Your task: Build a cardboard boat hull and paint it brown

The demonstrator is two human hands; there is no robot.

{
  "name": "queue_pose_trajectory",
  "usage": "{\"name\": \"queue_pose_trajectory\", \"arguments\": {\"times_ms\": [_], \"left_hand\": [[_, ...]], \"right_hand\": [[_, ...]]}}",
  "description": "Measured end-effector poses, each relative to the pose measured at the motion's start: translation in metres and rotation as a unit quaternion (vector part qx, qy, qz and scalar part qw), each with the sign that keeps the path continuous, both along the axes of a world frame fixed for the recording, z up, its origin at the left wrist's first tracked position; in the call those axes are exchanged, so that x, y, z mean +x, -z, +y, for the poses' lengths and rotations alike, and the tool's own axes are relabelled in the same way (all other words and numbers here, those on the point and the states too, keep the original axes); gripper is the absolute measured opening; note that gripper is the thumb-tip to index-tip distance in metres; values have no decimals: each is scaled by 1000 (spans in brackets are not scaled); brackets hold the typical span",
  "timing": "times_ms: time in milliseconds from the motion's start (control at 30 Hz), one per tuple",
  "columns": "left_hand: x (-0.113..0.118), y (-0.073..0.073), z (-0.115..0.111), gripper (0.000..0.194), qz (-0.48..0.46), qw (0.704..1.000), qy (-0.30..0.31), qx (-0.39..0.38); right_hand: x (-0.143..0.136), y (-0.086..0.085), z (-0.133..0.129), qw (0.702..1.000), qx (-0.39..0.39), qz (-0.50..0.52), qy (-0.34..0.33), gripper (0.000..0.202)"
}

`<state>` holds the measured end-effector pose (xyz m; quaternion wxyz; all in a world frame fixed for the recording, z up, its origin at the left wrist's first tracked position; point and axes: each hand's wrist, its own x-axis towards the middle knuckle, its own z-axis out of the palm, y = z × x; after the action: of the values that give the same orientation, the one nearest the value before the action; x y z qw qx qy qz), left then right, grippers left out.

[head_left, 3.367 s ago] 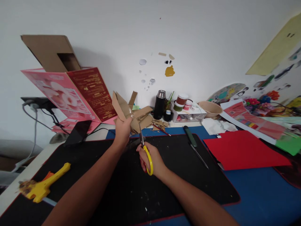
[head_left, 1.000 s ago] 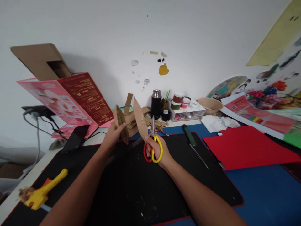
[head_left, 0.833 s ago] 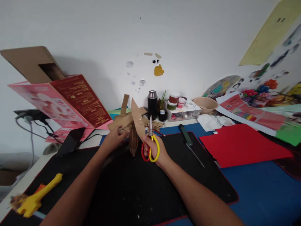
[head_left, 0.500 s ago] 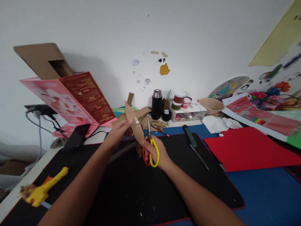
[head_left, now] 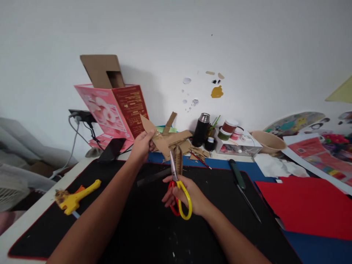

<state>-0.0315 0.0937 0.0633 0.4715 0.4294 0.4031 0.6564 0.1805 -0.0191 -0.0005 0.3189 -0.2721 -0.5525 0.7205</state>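
Note:
Pinched in my left hand [head_left: 143, 146] is a flat leaf-shaped piece of cardboard [head_left: 156, 136], pointed at its upper end, with a shiny strip like clear tape across it. My right hand [head_left: 189, 193] holds a pair of scissors [head_left: 173, 167] by its red and yellow handles. The blades point upward and look closed, just beside the cardboard's lower end. Right behind the blades is a curved brown piece with a ridged edge [head_left: 179, 159]. Loose cardboard scraps [head_left: 178, 137] lie beyond both hands.
A black mat [head_left: 154, 223] covers the desk. On its right lies a green-handled pointed tool [head_left: 239, 178], near red sheets [head_left: 308, 205]. A black flask [head_left: 201, 130] and paint jars [head_left: 229, 126] stand behind. To the left are a phone [head_left: 112, 149] and a yellow figure [head_left: 78, 198].
My right hand with the scissors has come down and away from the cardboard's lower end, where its thumb was. My left hand keeps the cardboard. The view has turned left.

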Motion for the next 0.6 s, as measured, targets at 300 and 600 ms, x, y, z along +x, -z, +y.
{"name": "queue_pose_trajectory", "arguments": {"times_ms": [300,600], "left_hand": [[-23,-21,7,39,-38,998,-38,18],[-18,-20,31,38,-2,1000,-12,-8]], "right_hand": [[-17,7,-2,997,-31,24,-67,86],[-30,-4,14,996,3,-85,7,79]]}}
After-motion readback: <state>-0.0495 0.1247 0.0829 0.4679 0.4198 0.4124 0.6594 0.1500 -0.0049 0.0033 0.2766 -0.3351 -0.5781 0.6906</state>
